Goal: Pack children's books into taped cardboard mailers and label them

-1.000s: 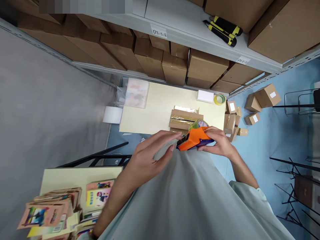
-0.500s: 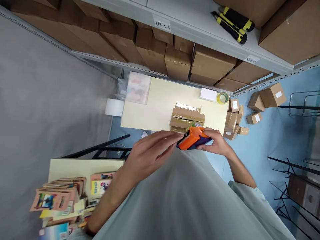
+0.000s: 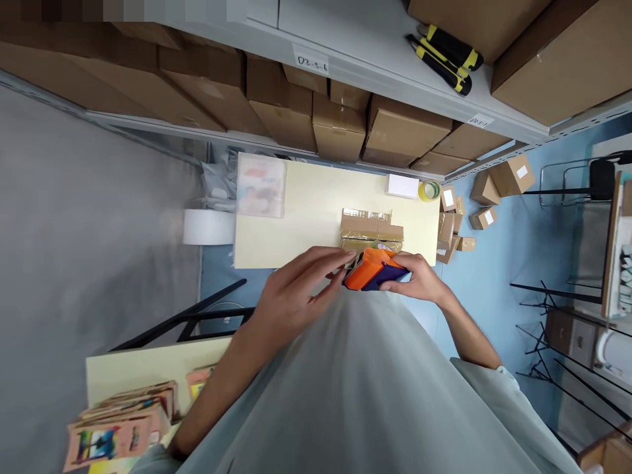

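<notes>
My right hand [image 3: 419, 280] is wrapped round an orange and dark blue tape dispenser [image 3: 370, 271], held in front of my pale shirt. My left hand [image 3: 296, 293] reaches toward the dispenser's left end, its fingers stretched out and the fingertips at or just short of the tape end; nothing shows in that hand. Just beyond the dispenser a taped cardboard box [image 3: 371, 229] lies on a pale yellow table [image 3: 306, 210].
A clear bag [image 3: 261, 185], a white pad [image 3: 402, 185] and a tape roll [image 3: 428, 190] lie on the table. Cardboard boxes [image 3: 340, 128] fill the shelves behind; utility knives [image 3: 442, 56] lie on a shelf. Small parcels [image 3: 454, 220] sit on the blue floor. Booklets [image 3: 123, 421] are stacked lower left.
Both hands and the dispenser shifted slightly left and up toward the taped box. The view swung, so the booklets slid lower in the picture.
</notes>
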`<action>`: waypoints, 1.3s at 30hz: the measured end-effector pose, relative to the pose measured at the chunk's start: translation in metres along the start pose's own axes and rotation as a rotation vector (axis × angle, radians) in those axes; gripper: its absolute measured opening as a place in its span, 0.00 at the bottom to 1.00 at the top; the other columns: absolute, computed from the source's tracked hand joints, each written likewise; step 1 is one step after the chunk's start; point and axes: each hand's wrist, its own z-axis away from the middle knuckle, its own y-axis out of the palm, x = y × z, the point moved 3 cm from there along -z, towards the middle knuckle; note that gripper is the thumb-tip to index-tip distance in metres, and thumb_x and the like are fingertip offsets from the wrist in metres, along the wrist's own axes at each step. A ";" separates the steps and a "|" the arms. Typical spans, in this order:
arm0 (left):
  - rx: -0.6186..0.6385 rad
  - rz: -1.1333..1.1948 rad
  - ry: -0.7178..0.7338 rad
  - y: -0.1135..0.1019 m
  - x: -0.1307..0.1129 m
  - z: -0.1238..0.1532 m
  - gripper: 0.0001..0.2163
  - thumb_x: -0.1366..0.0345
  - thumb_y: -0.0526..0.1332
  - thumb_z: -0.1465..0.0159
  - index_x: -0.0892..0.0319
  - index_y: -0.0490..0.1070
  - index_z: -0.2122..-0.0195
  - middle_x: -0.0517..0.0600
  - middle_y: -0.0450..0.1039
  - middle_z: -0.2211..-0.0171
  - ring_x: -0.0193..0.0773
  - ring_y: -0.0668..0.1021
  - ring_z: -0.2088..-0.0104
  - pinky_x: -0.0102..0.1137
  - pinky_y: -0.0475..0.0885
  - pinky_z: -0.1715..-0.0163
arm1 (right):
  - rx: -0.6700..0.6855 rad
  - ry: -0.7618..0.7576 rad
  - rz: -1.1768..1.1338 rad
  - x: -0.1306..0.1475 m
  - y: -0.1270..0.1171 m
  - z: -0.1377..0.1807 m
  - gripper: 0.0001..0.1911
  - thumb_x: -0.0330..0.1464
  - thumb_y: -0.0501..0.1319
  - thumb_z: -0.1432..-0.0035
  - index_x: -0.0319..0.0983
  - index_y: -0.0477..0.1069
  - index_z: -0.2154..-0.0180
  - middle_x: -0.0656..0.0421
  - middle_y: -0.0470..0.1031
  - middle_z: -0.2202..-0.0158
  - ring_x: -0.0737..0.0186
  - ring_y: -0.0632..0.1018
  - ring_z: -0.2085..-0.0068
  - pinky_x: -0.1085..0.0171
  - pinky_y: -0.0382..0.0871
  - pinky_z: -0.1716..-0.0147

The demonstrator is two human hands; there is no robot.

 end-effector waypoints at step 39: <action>-0.135 0.396 -0.299 -0.018 0.044 0.041 0.22 0.61 0.66 0.29 0.52 0.73 0.35 0.48 0.83 0.60 0.33 0.80 0.66 0.30 0.79 0.64 | 0.126 -0.047 0.184 0.049 0.019 -0.021 0.33 0.62 0.64 0.36 0.41 0.63 0.74 0.64 0.61 0.76 0.65 0.62 0.72 0.65 0.57 0.72</action>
